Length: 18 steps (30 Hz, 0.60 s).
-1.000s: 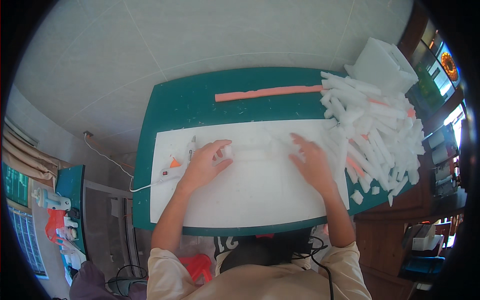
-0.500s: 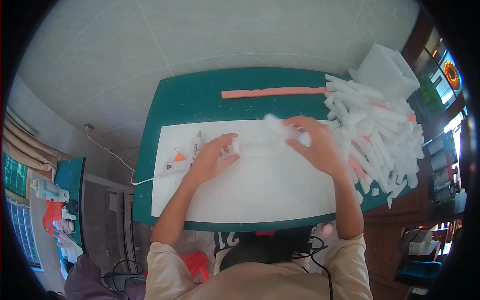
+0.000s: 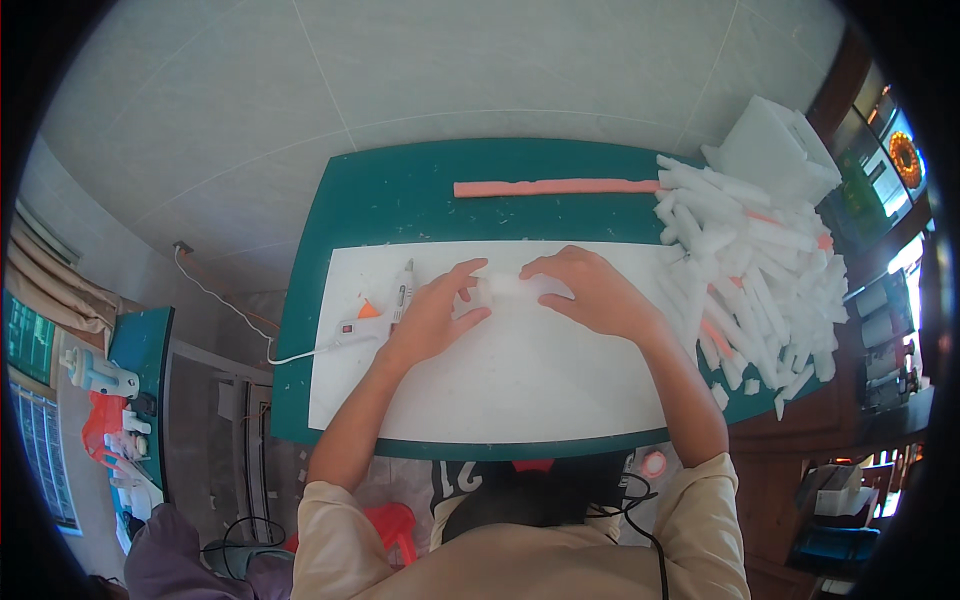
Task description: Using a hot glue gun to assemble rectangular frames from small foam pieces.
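On the white board, my left hand curves its fingers and thumb round a short white foam piece. From the other side, my right hand has thumb and fingers around the end of a white foam strip, which lies against the first piece. White foam on the white board makes their edges hard to see. Beside my left wrist lies a white glue gun with an orange trigger, its nozzle directed away from me.
A heap of white foam strips with some pink ones covers the table's right side, in front of a large white foam block. One long pink foam strip lies across the far part of the green table. The glue gun's cord runs off left.
My right hand has come left and nearer my left hand, bringing the white foam strip down from the air to the short piece. My left hand has stayed almost in place.
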Each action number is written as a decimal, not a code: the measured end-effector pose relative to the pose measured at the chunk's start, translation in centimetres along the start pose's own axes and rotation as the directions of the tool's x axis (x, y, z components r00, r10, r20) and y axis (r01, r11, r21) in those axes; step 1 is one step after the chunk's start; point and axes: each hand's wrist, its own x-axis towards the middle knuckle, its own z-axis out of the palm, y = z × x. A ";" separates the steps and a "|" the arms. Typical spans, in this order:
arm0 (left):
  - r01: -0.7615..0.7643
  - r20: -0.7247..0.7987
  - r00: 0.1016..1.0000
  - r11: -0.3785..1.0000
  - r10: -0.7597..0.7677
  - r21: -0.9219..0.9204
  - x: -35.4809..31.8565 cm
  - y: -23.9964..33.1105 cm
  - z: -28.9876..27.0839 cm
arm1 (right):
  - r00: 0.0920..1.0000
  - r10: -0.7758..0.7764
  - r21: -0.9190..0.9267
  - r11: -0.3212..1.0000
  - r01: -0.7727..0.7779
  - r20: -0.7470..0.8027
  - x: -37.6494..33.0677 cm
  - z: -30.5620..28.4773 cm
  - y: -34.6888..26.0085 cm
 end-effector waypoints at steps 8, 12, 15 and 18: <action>0.021 -0.019 1.000 1.000 -0.021 0.007 -0.1 -0.4 0.4 | 0.998 -0.051 0.028 0.998 0.052 -0.030 -0.2 0.4 0.0; -0.035 -0.072 0.997 0.999 0.035 0.002 -0.1 -0.7 0.5 | 0.993 -0.093 0.018 0.995 0.094 -0.070 -0.3 0.5 0.1; 0.033 0.009 0.999 0.999 -0.033 0.012 0.2 0.2 0.3 | 0.999 -0.034 -0.014 0.999 0.034 -0.033 -0.4 0.4 0.1; -0.003 -0.017 1.000 1.000 0.004 0.012 -0.2 -0.4 0.3 | 0.997 -0.057 -0.024 0.998 0.056 -0.050 -0.1 0.8 -0.1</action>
